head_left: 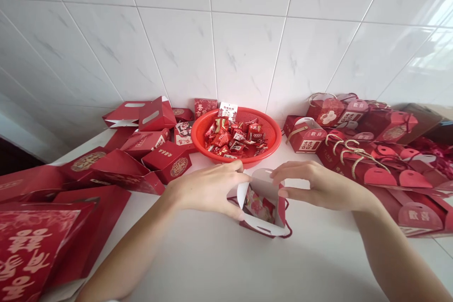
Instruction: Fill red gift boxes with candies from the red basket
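A small red gift box [282, 211] with a white inside stands open-topped on the white table in front of me. Wrapped sweets [260, 205] with a floral pattern and red parts lie in it, and a dark red cord [289, 231] loops out at its near right corner. From the left, my left hand [212, 192] grips the box's left side between thumb and fingers. My right hand [318, 186] holds the right side, its fingertips at the far flap and its thumb on the wall.
Behind the box sits a red plastic basket [272, 144] with several wrapped candies [235, 139]. Red boxes [166, 163], some open, are heaped on the left. Closed red boxes with cord handles [354, 151] crowd the right. A tiled wall [247, 52] bounds the back.
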The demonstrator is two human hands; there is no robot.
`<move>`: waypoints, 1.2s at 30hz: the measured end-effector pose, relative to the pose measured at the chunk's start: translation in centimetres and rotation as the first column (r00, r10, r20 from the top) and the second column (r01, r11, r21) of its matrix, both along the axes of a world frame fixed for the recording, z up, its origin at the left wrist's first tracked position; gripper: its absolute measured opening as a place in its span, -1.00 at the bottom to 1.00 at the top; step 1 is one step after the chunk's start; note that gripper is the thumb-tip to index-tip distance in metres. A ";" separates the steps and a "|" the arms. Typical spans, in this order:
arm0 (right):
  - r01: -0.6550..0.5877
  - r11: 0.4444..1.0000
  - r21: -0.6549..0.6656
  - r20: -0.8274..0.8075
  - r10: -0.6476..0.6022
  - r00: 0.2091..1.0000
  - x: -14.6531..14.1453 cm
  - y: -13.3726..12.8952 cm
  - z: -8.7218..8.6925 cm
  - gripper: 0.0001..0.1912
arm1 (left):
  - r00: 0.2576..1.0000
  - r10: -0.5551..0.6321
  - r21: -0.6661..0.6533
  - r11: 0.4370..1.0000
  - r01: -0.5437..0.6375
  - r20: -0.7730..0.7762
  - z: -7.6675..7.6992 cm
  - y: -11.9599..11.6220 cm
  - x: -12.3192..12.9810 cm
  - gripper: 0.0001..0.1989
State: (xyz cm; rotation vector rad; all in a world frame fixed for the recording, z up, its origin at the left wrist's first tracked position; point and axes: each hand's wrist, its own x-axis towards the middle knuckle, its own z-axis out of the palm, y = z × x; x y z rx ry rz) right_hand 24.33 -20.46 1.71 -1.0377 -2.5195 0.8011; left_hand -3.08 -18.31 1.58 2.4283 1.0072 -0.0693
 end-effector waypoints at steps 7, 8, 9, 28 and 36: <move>0.206 0.976 0.071 -0.139 -0.195 0.971 0.8 -0.6 -3.2 -0.71 | 0.966 -0.175 0.007 0.984 0.177 0.193 0.0 -0.2 1.3 -0.35; 0.252 0.962 0.101 -0.127 -0.239 0.963 0.5 -0.6 -3.7 -0.72 | 0.958 -0.197 -0.008 0.979 0.203 0.208 -0.2 -0.1 1.5 -0.35; 0.291 0.948 0.130 -0.107 -0.278 0.954 0.2 -0.5 -4.1 -0.70 | 0.953 -0.212 -0.025 0.975 0.222 0.218 -0.4 -0.1 1.7 -0.35; -0.019 0.999 0.035 -0.081 0.021 0.997 0.4 -0.2 -4.7 -0.89 | 1.000 -0.008 0.230 0.973 0.007 0.003 -1.2 -0.6 3.5 -0.80; 0.176 0.978 -0.115 0.012 -0.176 0.984 2.0 1.5 -5.3 -0.62 | 1.000 -0.001 -0.063 0.998 0.000 -0.014 -1.7 0.0 3.1 -0.64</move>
